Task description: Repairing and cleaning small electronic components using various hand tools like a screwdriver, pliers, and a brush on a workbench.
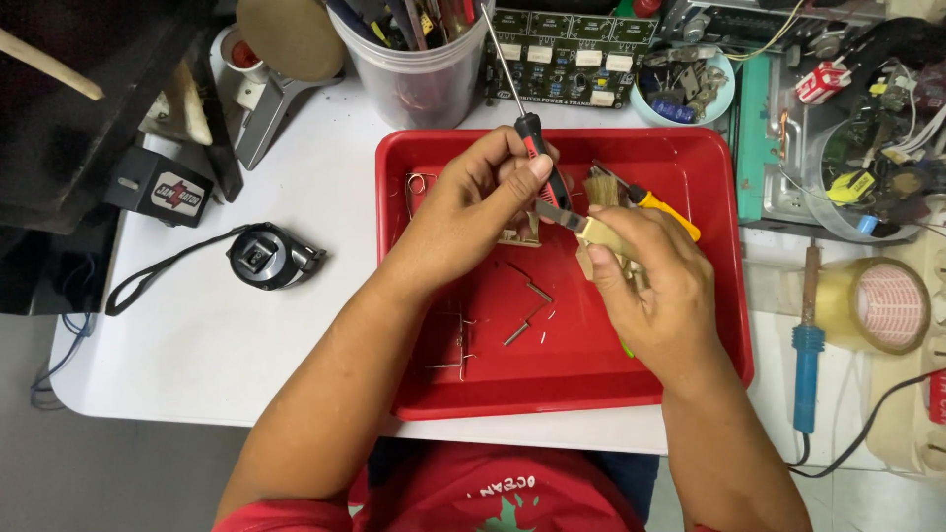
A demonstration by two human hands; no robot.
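Screwdriver (pixel 527 128) in left hand (pixel 473 212), inside red tray (pixel 394 286) rim.

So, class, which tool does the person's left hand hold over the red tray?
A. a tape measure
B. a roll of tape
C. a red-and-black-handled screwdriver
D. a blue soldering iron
C: the left hand grips the red-and-black-handled screwdriver above the red tray.
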